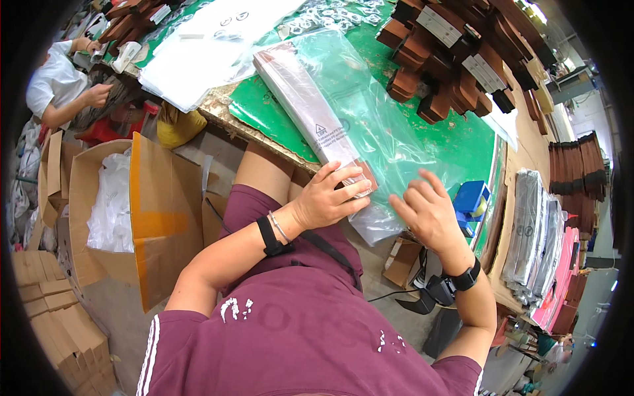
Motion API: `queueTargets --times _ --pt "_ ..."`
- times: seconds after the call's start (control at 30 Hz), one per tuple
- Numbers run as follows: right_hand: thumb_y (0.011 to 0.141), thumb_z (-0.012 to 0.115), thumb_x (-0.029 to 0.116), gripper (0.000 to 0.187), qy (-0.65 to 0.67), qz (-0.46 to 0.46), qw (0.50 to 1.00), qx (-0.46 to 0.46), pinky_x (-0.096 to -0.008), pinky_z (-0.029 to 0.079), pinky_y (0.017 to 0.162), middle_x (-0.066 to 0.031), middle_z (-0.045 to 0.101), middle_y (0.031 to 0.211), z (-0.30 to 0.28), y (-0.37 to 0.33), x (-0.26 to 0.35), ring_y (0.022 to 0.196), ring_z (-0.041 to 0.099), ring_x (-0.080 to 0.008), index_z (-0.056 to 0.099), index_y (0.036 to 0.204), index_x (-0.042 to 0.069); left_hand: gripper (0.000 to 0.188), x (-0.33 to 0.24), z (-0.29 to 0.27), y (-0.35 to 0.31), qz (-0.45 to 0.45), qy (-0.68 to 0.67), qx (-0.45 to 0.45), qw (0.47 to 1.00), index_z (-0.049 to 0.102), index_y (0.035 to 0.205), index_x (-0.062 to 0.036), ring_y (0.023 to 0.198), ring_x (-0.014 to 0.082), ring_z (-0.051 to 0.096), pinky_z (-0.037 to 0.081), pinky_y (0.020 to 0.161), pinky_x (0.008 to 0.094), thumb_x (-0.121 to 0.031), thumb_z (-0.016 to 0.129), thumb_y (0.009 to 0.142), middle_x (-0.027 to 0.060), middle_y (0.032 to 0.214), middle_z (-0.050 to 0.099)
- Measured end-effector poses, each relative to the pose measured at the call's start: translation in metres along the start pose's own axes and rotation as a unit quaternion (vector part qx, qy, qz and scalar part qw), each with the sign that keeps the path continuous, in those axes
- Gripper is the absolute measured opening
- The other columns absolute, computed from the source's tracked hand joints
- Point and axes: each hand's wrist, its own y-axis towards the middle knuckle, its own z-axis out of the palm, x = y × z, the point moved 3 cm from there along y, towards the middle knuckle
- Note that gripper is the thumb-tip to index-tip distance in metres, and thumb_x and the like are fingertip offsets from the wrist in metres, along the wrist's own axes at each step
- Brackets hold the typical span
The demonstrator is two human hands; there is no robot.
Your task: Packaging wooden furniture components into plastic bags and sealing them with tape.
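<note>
A long flat brown wooden piece [298, 105] lies slantwise on the green tabletop, inside a clear printed plastic bag [389, 125]. The bag's loose, crumpled side spreads to the right of the piece. My left hand [333, 195] is closed over the near end of the bagged piece, its fingers lying across the top. Just to the right, my right hand [429, 214] is over the loose plastic, fingers bent and apart, with nothing visible between them.
White plastic bags [205, 53] are stacked on the table's left. Dark brown wooden pieces [449, 59] pile up at the far right, and a blue tape dispenser [471, 204] sits at the right edge. An open carton [165, 231] stands left; a co-worker [63, 82] is far left.
</note>
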Motion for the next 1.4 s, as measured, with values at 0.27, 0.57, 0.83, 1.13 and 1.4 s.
queueTargets --times 0.27,0.57,0.83,1.13,1.4 --pt "0.074 0.063 0.014 0.023 0.068 -0.112 0.991 -0.002 -0.0363 0.05 0.083 -0.0049 0.063 0.1 -0.017 0.014 0.004 0.099 0.062 -0.0196 0.062 0.096 0.007 0.031 0.001 -0.002 0.004 -0.029 0.0 0.012 1.0 0.063 0.114 -0.0201 0.124 0.0211 0.051 0.032 0.11 0.0455 -0.018 0.062 0.083 -0.0022 0.126 0.058" --pt "0.075 0.062 0.016 0.064 0.014 -0.091 0.992 0.091 -0.0272 0.048 0.061 0.0012 0.056 0.134 -0.012 0.022 0.013 0.073 0.054 -0.0146 0.052 0.138 0.02 0.026 -0.001 -0.003 0.003 -0.01 0.016 0.004 1.0 0.064 0.113 -0.015 0.126 0.019 0.05 0.03 0.113 0.0448 -0.019 0.057 0.089 0.0007 0.123 0.058" --pt "0.076 0.064 0.015 0.038 0.015 -0.119 0.992 0.037 -0.0298 0.05 0.053 -0.0071 0.061 0.129 0.008 0.028 0.021 0.066 0.057 -0.0141 0.064 0.114 0.01 0.038 0.035 -0.046 0.008 0.013 -0.233 0.125 0.964 0.057 0.111 -0.0125 0.131 0.0274 0.049 0.034 0.112 0.0483 -0.017 0.074 0.078 0.0079 0.132 0.055" --pt "0.077 0.064 0.013 0.013 0.082 -0.118 0.989 0.038 -0.034 0.055 0.072 -0.0085 0.061 0.131 0.003 0.033 0.01 0.087 0.066 -0.0264 0.055 0.086 0.008 0.088 0.253 -0.096 0.014 -0.289 0.042 0.122 0.948 0.026 0.151 -0.0053 0.137 0.0391 0.039 0.034 0.113 0.0428 -0.007 0.072 0.076 0.0236 0.147 0.04" --pt "0.078 0.064 0.008 0.013 0.161 -0.076 0.98 0.084 -0.038 0.059 0.075 -0.0102 0.061 0.131 0.012 0.023 0.008 0.11 0.065 -0.0333 0.052 0.083 0.006 0.05 0.286 -0.09 0.031 -0.172 0.062 0.163 0.97 0.063 0.123 -0.013 0.089 0.0316 0.066 0.054 0.08 0.04 -0.007 0.073 0.075 0.0132 0.094 0.069"
